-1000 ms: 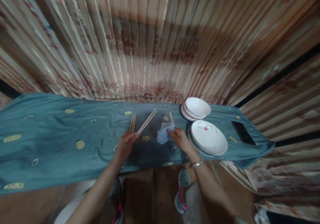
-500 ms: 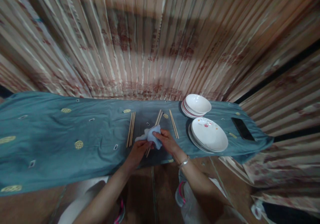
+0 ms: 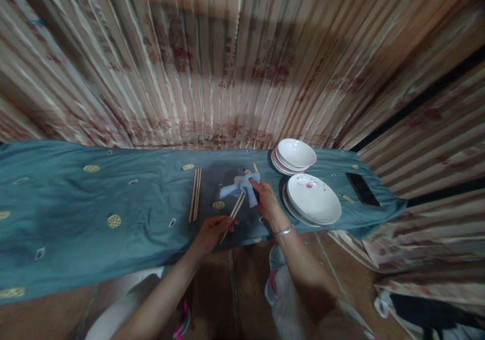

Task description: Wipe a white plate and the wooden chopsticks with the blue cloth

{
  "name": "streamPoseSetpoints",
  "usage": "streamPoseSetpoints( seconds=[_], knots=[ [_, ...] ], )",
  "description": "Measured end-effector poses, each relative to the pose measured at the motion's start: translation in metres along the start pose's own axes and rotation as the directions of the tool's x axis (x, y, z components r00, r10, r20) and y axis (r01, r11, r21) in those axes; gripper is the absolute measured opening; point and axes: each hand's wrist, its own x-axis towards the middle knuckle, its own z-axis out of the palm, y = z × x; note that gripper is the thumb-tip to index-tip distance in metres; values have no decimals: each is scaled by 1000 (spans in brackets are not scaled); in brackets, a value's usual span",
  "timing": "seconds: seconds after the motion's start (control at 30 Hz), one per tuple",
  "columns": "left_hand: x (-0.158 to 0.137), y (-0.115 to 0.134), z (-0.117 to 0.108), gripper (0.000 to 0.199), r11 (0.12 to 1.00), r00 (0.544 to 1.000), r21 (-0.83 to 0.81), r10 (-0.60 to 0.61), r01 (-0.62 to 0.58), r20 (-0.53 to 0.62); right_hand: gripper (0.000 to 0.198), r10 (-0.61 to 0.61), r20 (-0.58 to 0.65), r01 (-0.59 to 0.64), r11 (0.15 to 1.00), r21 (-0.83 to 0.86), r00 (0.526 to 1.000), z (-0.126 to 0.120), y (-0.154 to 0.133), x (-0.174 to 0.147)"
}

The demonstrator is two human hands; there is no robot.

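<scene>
Both hands are busy in the lower middle of the frame: the left hand (image 3: 211,232) grips chopsticks (image 3: 235,211) towards their lower ends, and the right hand (image 3: 269,201) pinches a cloth (image 3: 246,184) bunched over their upper part. Work on these sticks looks under way and unfinished, since the cloth is on them and neither hand has let go.

Across the upper frame hangs a curtain (image 3: 212,77). Below it runs the bench (image 3: 151,193), covered in blue-green fabric. Right of centre stand the plates (image 3: 314,202), with the bowls (image 3: 297,154) just above them, both in neat stacks and touched by neither hand; whether they have been dealt with cannot be told. Further right lies a phone (image 3: 362,189), apparently no part of the work. Left of centre, a row of sticks (image 3: 195,196) lies side by side, clear of the hands; whether it is finished or waiting is not shown. Stick ends (image 3: 255,167) poke out above the cloth at another slant, so probably they belong to a separate pair, mostly hidden.

Both forearms come up from the bottom edge and converge. The left wrist is low, its fingers curled around the sticks; the right reaches higher, thumb and fingers closed on the cloth, a bracelet (image 3: 284,232) at its wrist.
</scene>
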Motion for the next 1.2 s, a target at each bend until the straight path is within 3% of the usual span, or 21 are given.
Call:
streamPoseSetpoints(
  seconds=[0.37,0.67,1.2],
  knots=[
    [1,3,-5,39,999,992,-45,-15,9,-122,26,50,53,-47,997,-59,997,8,18,-10],
    [8,3,-14,28,995,980,-34,84,-92,-182,33,108,141,-84,982,-168,984,18,43,-23],
    [1,6,-8,45,995,999,102,10,-7,-30,29,-2,-31,2,1000,15,1000,-2,0,-4]
  ],
)
